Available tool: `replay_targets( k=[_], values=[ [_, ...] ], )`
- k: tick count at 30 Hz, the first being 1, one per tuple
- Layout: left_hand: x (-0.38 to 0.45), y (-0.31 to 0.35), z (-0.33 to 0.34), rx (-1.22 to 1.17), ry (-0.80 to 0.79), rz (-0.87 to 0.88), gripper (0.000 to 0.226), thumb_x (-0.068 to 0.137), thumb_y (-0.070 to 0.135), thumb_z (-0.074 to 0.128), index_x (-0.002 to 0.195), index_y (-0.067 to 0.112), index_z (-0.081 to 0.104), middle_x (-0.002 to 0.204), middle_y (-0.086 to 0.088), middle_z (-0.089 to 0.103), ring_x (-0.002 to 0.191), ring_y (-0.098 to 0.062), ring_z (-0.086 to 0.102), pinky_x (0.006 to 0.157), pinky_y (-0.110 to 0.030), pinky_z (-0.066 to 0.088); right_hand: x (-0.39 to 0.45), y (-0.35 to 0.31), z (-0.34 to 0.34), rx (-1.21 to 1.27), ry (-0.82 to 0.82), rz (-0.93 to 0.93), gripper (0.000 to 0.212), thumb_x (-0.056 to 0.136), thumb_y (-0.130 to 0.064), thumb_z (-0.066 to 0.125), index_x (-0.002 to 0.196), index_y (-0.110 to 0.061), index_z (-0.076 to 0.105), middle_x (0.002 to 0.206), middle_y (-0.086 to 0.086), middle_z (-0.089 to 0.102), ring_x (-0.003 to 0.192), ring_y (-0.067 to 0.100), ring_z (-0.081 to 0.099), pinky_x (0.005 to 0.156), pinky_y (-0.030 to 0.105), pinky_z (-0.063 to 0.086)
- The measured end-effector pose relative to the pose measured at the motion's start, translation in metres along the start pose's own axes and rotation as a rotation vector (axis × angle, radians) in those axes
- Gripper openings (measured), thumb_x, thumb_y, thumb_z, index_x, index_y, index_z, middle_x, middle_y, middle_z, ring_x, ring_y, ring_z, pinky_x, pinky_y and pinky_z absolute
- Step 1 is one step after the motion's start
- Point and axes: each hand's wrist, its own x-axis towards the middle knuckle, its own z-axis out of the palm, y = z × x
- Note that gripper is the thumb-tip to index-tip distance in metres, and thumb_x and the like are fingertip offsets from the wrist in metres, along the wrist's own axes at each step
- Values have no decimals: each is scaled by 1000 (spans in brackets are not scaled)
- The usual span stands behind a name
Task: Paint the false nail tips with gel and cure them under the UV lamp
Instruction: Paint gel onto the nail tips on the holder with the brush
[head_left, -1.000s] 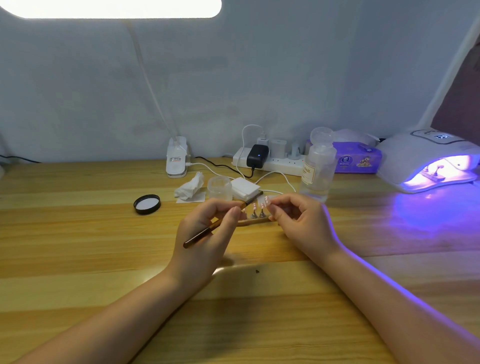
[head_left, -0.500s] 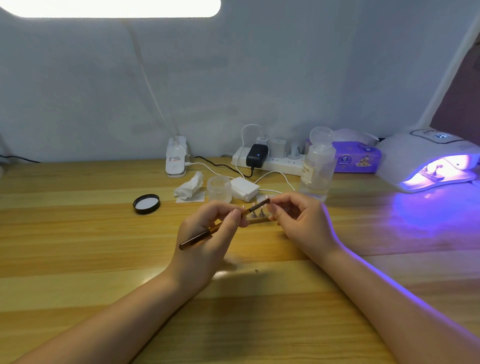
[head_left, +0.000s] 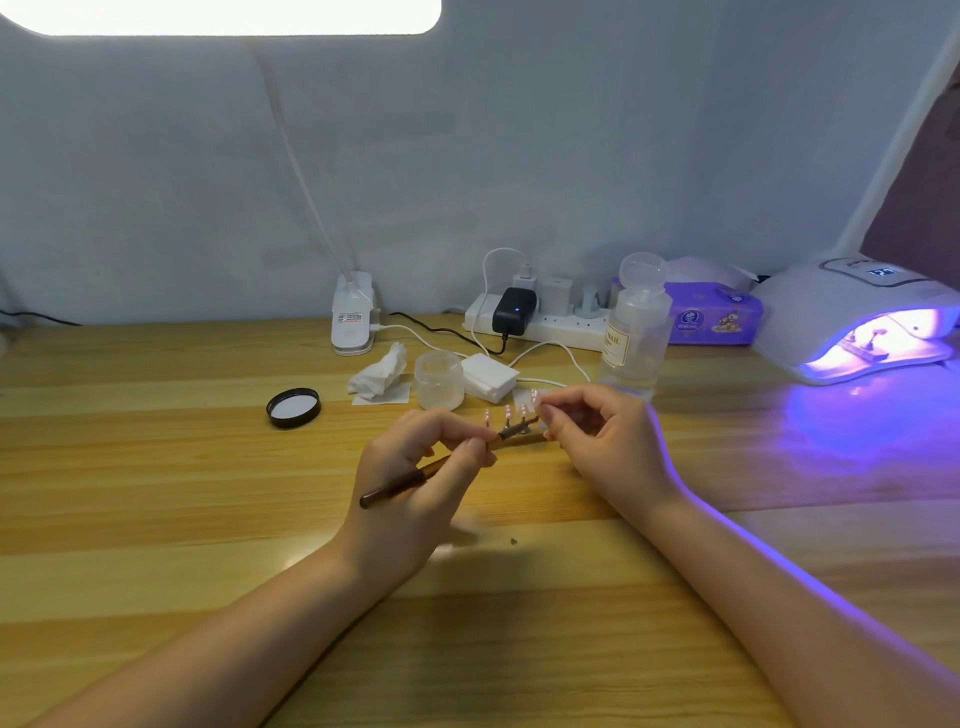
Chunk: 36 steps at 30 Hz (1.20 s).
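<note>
Brown brush (head_left: 415, 475) sits pinched in the left hand (head_left: 415, 483), its bristle end blurred against the nail tips (head_left: 506, 414). Right hand (head_left: 605, 447) pinches the stand's far end; its fingers hide that part. UV lamp (head_left: 862, 319) glows violet, cut off at right.
</note>
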Motion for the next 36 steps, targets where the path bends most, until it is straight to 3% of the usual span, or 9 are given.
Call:
replay_targets(
  k=[4,8,15,21,29,36],
  values=[
    [0,0,2,-1,42,15,16,89,34,57,96,25,69,85,9,72,84,-13,66,74,-21,45,0,1,0,-19,8,-23,14,84,-9,70,92,-19,72,78,-4,71,73,9,67,69,23,55],
    [0,-1,4,12,19,8,17,90,25,65,106,23,71,93,4,73,90,-17,67,75,-16,46,1,4,2,-72,33,-59,11,83,-10,71,93,-14,73,79,-2,71,72,10,65,66,20,53],
    [-2,1,2,33,-3,42,27,83,35,57,93,16,75,83,6,73,85,-14,65,75,-18,43,2,7,2,-98,63,-83,13,83,-8,70,93,-16,73,78,-3,70,70,6,64,64,13,49],
    [0,-1,4,85,32,44,20,90,29,66,109,24,71,97,7,73,94,-14,65,77,-13,43,1,6,1,-143,46,-118,13,84,-9,70,96,-13,73,82,-1,70,74,8,65,67,18,53],
    [-2,1,2,79,15,63,29,86,33,57,95,13,75,86,5,73,87,-14,64,76,-16,42,1,5,2,-139,60,-107,13,83,-7,70,94,-15,73,82,-1,70,74,10,66,69,23,55],
    [0,0,5,118,13,88,23,89,26,66,110,17,72,101,5,74,99,-10,65,82,-14,44,1,5,1,-203,66,-153,12,83,-10,71,94,-15,73,81,-2,70,75,8,65,70,21,54]
  ],
)
